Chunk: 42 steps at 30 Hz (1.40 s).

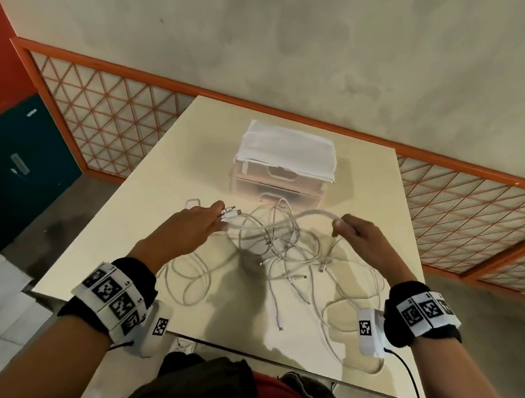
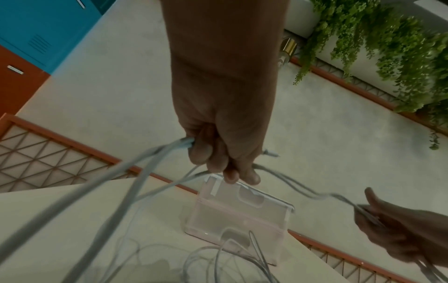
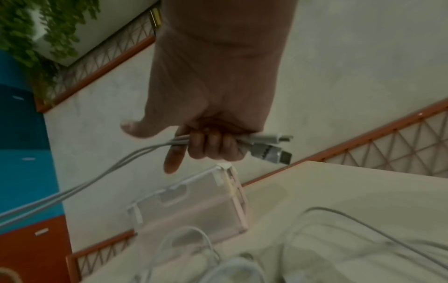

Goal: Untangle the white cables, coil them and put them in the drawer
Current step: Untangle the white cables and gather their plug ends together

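A tangle of white cables (image 1: 280, 255) lies on the cream table (image 1: 167, 183) in front of a small translucent drawer unit (image 1: 283, 167) with a white top. My left hand (image 1: 198, 225) grips a bundle of cable ends, and the plugs (image 1: 231, 213) stick out past its thumb. One thick strand (image 1: 305, 215) arcs from there to my right hand (image 1: 360, 236), which holds it raised above the tangle. The right wrist view shows my right hand (image 3: 208, 145) curled round cables, with plugs (image 3: 271, 151) sticking out. In the left wrist view my left hand (image 2: 225, 153) is clenched on the strands.
The drawer unit (image 2: 240, 216) stands near the table's far edge. An orange lattice fence (image 1: 108, 118) runs behind the table, with blue lockers (image 1: 12, 168) at far left. Some cable loops (image 1: 346, 346) lie at the near table edge. A small clear piece (image 1: 193, 202) lies by my left hand.
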{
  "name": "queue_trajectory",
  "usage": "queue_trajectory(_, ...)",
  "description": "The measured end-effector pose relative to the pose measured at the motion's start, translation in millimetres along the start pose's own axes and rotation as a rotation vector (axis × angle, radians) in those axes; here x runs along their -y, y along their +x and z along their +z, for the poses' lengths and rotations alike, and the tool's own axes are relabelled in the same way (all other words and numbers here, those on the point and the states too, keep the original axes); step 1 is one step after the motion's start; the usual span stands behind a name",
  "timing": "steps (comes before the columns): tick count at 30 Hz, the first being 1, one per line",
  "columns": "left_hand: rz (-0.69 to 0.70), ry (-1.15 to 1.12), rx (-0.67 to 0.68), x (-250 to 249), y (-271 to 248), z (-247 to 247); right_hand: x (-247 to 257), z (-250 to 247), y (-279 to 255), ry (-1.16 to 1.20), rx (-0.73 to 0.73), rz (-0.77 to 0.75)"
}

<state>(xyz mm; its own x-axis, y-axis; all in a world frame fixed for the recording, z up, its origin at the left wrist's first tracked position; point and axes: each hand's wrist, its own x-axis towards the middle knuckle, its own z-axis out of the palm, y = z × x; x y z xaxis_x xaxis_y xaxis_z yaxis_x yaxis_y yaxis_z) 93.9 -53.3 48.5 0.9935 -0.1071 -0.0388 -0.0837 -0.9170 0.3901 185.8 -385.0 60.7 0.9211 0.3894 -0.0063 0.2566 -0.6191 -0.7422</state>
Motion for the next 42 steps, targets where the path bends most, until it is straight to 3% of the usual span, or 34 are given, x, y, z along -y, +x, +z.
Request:
queue_trajectory(7,0.035,-0.308,0.59,8,-5,22,-53,29,-33,-0.167,0.459,0.342)
queue_trajectory(11,0.004,-0.347,0.741,-2,-9,32,-62,49,-40,-0.258,0.583,0.362)
queue_trajectory(15,-0.024,-0.381,0.747,-4,-11,45,-59,64,-38,-0.288,0.474,0.231)
queue_trajectory(18,-0.01,-0.417,0.761,-8,-13,47,-44,76,-35,-0.205,0.362,0.043)
queue_trajectory(21,-0.011,-0.404,0.761,-12,-12,45,-33,95,-33,-0.174,0.45,-0.113)
queue_trajectory(24,-0.022,-0.403,0.768,-13,-11,45,-36,118,-30,-0.29,0.556,-0.234)
queue_trajectory(29,-0.086,-0.421,0.738,-15,-15,44,-33,123,-17,-0.38,0.596,-0.224)
queue_trajectory(32,-0.102,-0.403,0.72,-17,-16,41,-26,117,-10,-0.281,0.512,-0.234)
queue_trajectory(38,-0.111,-0.459,0.461,-26,-14,33,19,93,12,0.044,0.166,-0.233)
queue_trajectory(42,-0.171,-0.764,0.274,-40,-4,24,50,77,17,0.24,0.229,-0.125)
